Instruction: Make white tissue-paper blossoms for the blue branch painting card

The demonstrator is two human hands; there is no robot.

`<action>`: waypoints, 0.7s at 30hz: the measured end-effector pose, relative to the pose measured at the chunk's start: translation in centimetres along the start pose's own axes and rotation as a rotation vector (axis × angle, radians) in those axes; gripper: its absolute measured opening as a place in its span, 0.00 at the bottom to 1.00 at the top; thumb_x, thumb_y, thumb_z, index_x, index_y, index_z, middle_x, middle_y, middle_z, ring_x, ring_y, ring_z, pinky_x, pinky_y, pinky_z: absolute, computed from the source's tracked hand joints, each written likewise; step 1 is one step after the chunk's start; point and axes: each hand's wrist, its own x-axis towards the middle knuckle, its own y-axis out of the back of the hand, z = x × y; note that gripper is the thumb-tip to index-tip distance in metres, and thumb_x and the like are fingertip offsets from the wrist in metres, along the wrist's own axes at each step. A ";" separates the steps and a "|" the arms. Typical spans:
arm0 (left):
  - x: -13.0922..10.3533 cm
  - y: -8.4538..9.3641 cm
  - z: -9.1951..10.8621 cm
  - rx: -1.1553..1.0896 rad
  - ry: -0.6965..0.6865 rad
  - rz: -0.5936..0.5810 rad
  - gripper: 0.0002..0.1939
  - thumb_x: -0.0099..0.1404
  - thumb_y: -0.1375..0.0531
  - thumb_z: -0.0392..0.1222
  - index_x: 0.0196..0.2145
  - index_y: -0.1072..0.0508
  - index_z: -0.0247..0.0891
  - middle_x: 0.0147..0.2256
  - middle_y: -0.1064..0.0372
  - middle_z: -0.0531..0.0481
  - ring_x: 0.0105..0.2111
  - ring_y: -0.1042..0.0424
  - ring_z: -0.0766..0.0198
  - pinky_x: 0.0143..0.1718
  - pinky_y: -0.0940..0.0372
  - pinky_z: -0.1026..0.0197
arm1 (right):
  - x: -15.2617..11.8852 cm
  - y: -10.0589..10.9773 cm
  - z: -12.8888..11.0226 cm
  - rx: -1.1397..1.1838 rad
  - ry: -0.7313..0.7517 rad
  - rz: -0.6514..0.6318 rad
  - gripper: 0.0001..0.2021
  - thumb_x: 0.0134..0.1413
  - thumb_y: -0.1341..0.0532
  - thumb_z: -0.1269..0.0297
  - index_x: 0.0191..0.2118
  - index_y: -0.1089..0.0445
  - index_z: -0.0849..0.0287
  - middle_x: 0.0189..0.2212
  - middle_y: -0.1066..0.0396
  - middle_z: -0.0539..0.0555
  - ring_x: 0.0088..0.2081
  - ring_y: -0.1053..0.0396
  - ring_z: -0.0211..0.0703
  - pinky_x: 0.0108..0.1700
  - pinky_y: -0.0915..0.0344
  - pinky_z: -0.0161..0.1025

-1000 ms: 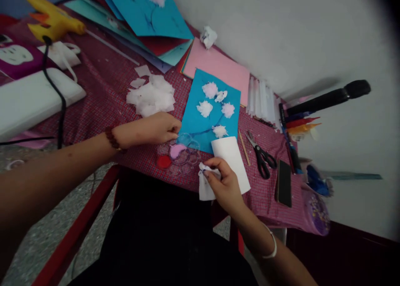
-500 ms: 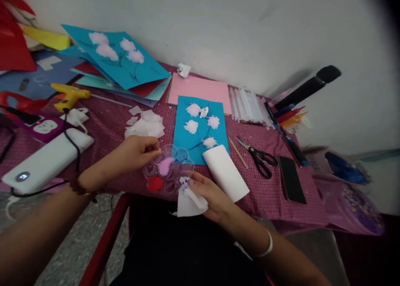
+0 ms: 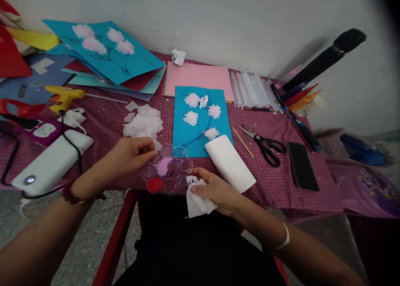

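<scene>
Pinching a blue-spotted white tissue (image 3: 199,203), the right hand (image 3: 220,191) is beside the clear plastic flower-shaped palette (image 3: 169,174); the left hand (image 3: 133,156), fingertips nearly meeting, is at the palette's rim, its grip unclear.

Glossy plastic palette (image 3: 174,168), crumpled paper tissue (image 3: 197,204), wrinkled cloth table cover (image 3: 106,119)

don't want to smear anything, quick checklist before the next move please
1. Tissue secure in right hand: ok, held.
2. Left hand gripping the paint palette: cannot tell, it is close to the rim.
3. Palette apart from the blue card: cannot tell, they overlap in view.
4. White roll off the card: not ok, it overlaps the lower right corner.
5. Scissors clear of both hands: ok, right of the roll.
</scene>
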 end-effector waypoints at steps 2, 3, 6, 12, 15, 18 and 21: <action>-0.2 0.3 -0.3 -0.033 0.027 0.004 0.12 0.61 0.44 0.46 0.24 0.34 0.36 0.20 0.40 0.56 0.21 0.41 0.70 0.22 0.48 0.67 | -0.6 0.5 -0.6 0.011 -0.008 0.000 0.31 0.33 0.35 0.75 0.49 0.37 0.56 0.36 0.31 0.49 0.29 0.34 0.34 0.30 0.38 0.33; -0.3 0.5 -0.5 -0.058 0.038 0.000 0.12 0.61 0.44 0.46 0.24 0.34 0.36 0.20 0.40 0.56 0.22 0.41 0.70 0.23 0.48 0.67 | -0.8 0.7 -0.8 0.015 0.003 0.018 0.33 0.31 0.37 0.76 0.50 0.37 0.56 0.37 0.30 0.50 0.30 0.33 0.36 0.31 0.38 0.33; -0.5 1.0 -0.5 -0.145 0.049 -0.002 0.12 0.61 0.44 0.46 0.26 0.33 0.36 0.22 0.38 0.55 0.23 0.40 0.70 0.23 0.46 0.67 | -0.8 0.9 -1.0 0.029 0.067 0.132 0.29 0.31 0.37 0.75 0.47 0.35 0.57 0.36 0.29 0.51 0.30 0.32 0.37 0.32 0.37 0.35; -0.6 1.9 0.5 -0.204 0.027 -0.057 0.12 0.61 0.44 0.45 0.24 0.33 0.36 0.22 0.38 0.55 0.23 0.39 0.70 0.23 0.44 0.68 | 1.3 0.2 -0.9 -0.061 0.194 0.300 0.12 0.41 0.34 0.63 0.31 0.38 0.58 0.23 0.36 0.45 0.23 0.38 0.34 0.25 0.42 0.32; -0.5 1.9 1.1 -0.129 0.010 -0.127 0.11 0.61 0.45 0.43 0.24 0.34 0.36 0.21 0.38 0.55 0.22 0.40 0.70 0.23 0.45 0.68 | 2.3 -0.7 -1.4 -0.041 0.234 0.266 0.12 0.45 0.35 0.62 0.35 0.38 0.56 0.26 0.34 0.46 0.24 0.36 0.35 0.26 0.39 0.33; -0.6 1.5 1.6 -0.067 -0.019 -0.173 0.10 0.61 0.45 0.41 0.24 0.34 0.36 0.21 0.38 0.55 0.22 0.40 0.71 0.23 0.47 0.68 | 2.5 -1.4 -1.9 0.087 0.214 0.085 0.15 0.49 0.36 0.56 0.40 0.36 0.56 0.32 0.31 0.49 0.30 0.32 0.38 0.33 0.34 0.37; -0.6 1.1 2.0 -0.026 -0.047 -0.183 0.10 0.62 0.46 0.41 0.24 0.33 0.36 0.20 0.39 0.56 0.21 0.41 0.71 0.22 0.48 0.68 | 2.1 -1.6 -2.2 0.153 0.154 -0.086 0.19 0.46 0.34 0.56 0.43 0.33 0.57 0.36 0.28 0.51 0.35 0.29 0.39 0.40 0.33 0.40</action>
